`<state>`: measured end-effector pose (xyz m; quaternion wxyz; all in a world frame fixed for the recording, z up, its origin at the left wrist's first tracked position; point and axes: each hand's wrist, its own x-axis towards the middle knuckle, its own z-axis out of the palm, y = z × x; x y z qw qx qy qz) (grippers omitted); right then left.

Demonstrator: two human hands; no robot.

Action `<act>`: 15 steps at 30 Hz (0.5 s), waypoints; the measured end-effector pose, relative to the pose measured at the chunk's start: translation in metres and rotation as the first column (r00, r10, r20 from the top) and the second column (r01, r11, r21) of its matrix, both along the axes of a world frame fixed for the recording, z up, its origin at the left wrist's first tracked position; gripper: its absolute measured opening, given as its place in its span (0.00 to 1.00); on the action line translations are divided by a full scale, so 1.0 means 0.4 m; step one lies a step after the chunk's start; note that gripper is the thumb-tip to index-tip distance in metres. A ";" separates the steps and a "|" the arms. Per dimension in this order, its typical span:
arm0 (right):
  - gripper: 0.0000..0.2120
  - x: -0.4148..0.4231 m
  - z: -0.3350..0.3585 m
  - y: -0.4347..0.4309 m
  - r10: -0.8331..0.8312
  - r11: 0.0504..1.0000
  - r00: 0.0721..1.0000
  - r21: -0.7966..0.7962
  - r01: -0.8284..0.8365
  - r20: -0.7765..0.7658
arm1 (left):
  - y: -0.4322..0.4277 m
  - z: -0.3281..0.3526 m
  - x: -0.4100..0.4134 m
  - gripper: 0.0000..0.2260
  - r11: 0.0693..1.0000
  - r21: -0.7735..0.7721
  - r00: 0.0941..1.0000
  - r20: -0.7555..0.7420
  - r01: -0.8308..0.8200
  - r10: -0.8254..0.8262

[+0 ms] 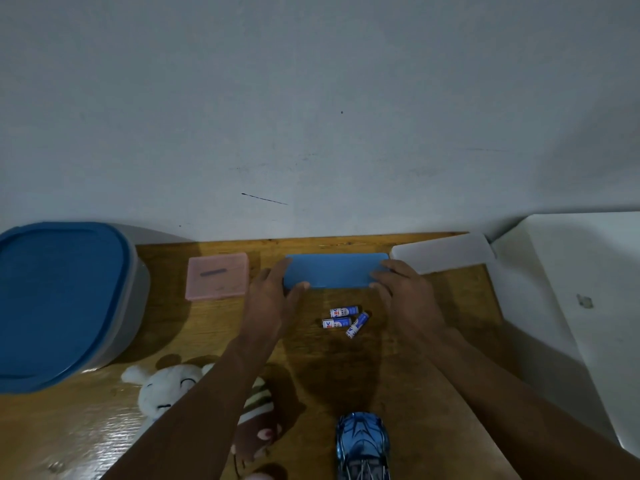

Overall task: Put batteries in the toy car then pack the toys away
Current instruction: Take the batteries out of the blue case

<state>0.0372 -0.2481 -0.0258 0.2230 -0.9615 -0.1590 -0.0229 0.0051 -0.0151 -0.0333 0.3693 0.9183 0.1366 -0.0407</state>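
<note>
Batteries, 3 of them, lie loose on the tabletop (207,336) near centre: one (343,311) at back, a second (336,323) just in front of it, a third (357,324) angled at their 4 o'clock & touching or nearly touching them. All w/ blue-white-red labels.

Toy car (362,445), shiny blue, sits at 6 o'clock on the near edge, nose pointing to 12, partly cut off by the frame. It is well apart from the batteries.

Both arms reach fwd to 12 o'clock, where a flat blue case (336,270) w/ rounded corners lies crosswise near the wall (311,98). Left grip (268,296) has its fingers along the case's 9 o'clock end & its thumb hooked on the near edge. Right grip (403,289) is on the 3 o'clock end, fingers over the top, thumb on the near edge. So each grip is partly closed round one end of the case. Can't tell if the case is lifted or resting.

Pink square box (217,276) at 10 o'clock, just beside the left grip. Big tub w/ blue lid (59,299) at 9 o'clock, overhanging the tabletop's left side. Pale translucent box (443,252) at 1 o'clock, near the case's right end. White bunny plush (166,386) at 7 o'clock, partly under the left forearm; brown plush (256,424) beside it, also partly hidden.
</note>
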 end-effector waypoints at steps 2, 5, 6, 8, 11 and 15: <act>0.08 0.006 -0.007 0.000 0.021 1.000 1.000 -0.020 -0.021 0.006 | 0.000 -0.003 0.002 0.26 1.000 -0.009 1.000 0.005 -0.015 0.015; 0.07 0.007 -0.023 0.004 0.009 0.998 1.000 -0.056 -0.009 -0.012 | -0.005 -0.003 0.009 0.26 1.000 0.002 1.000 0.004 -0.025 0.025; 0.07 0.008 -0.026 0.005 0.004 0.998 1.000 -0.062 -0.005 -0.015 | -0.005 -0.003 0.011 0.26 1.000 0.011 1.000 0.007 -0.019 0.019; 0.07 0.006 -0.026 0.008 0.003 0.998 1.000 -0.068 -0.004 -0.019 | -0.003 -0.001 0.014 0.26 1.000 0.023 1.000 0.010 -0.004 0.004; 0.08 0.001 -0.011 0.013 0.011 0.996 1.000 -0.085 -0.013 -0.021 | -0.004 0.003 0.016 0.26 1.000 0.031 1.000 0.006 0.000 0.000; 0.12 -0.008 0.018 0.026 -0.011 0.993 0.995 -0.120 -0.001 -0.094 | -0.006 0.012 0.013 0.26 0.996 0.073 0.999 -0.007 0.043 -0.042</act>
